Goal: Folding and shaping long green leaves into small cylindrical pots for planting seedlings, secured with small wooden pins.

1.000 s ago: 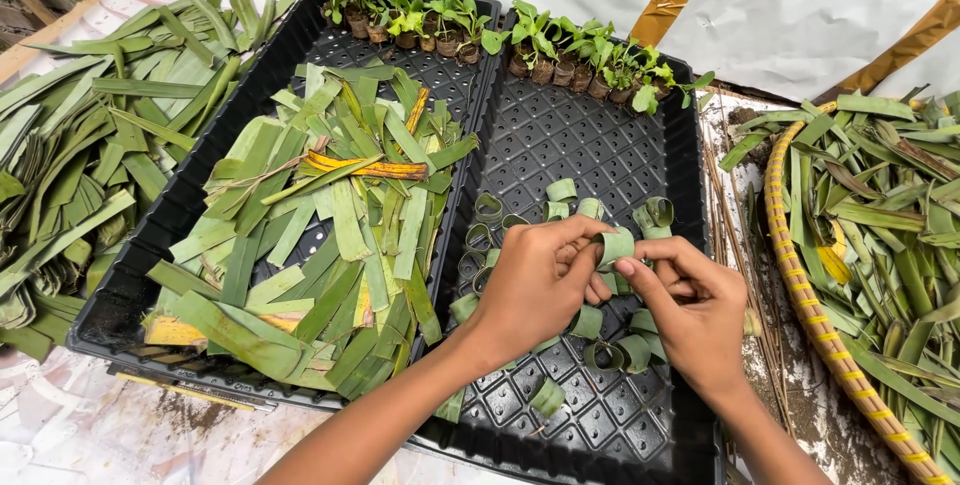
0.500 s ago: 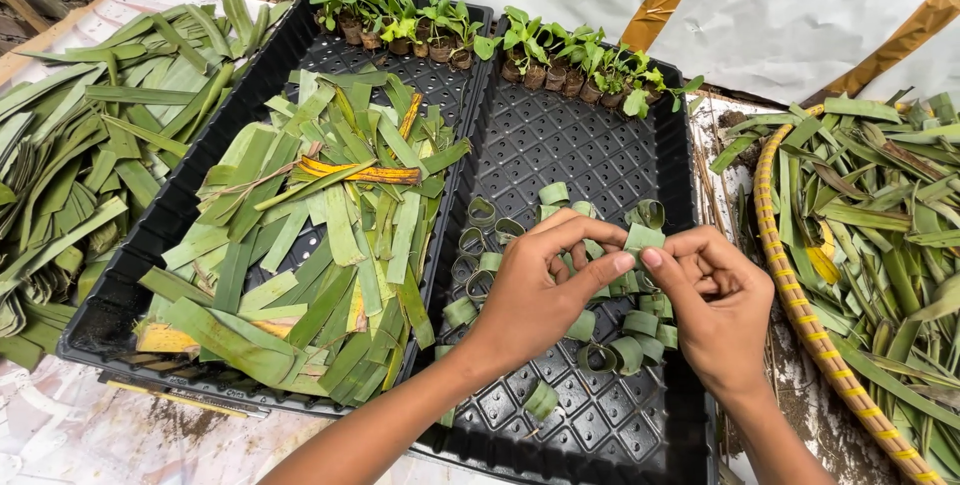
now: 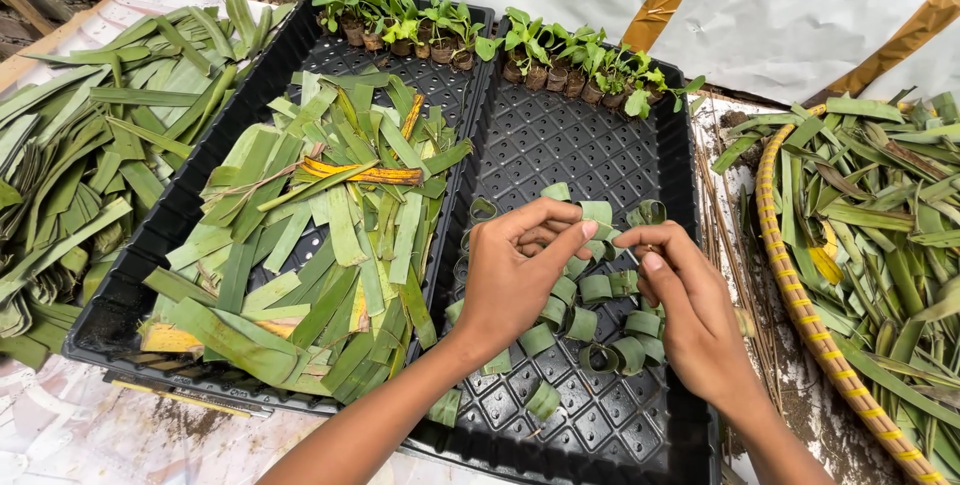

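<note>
Head: leaf ring (image 3: pixel 598 213) between both grips

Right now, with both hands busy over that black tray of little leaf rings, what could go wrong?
The left hand and right hand work right above the rolled leaf rings; a brush of the wrist could topple or unroll some. The heap of cut leaf strips overhangs the divide between the trays and may slide among the rings. The seedlings along the far rim look safe unless the black tray gets jolted.
</note>
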